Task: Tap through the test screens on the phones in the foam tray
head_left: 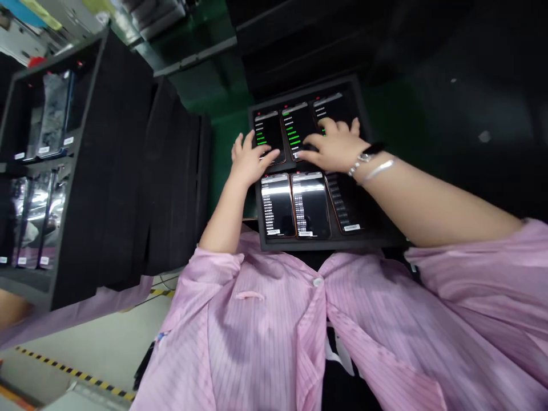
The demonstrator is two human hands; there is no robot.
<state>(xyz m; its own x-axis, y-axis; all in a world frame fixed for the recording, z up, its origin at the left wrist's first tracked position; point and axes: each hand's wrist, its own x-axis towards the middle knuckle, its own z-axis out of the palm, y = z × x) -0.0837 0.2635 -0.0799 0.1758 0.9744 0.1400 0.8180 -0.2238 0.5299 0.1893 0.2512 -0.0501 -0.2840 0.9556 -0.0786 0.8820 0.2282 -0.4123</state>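
A black tray (308,245) lies in front of me with two rows of smartphones. My left hand (250,160) is open at the tray's left edge, its thumb over the lower part of the far-left phone (268,128). Fingers spread, my right hand (338,145) hovers over or touches the far-middle phone (293,123) and the far-right phone (329,105); contact is unclear. Green and white text lines show on the far row's screens. Nearer to me, the left phone (277,208), middle phone (310,208) and right phone (342,205) show lists of white text.
Stacked black trays (171,171) stand on edge at the left, the outermost tray (77,228) holding several phones. A green work surface (226,165) lies under the tray. Dark boxes or panels (291,51) rise behind it. Part of another person's arm (12,308) shows at lower left.
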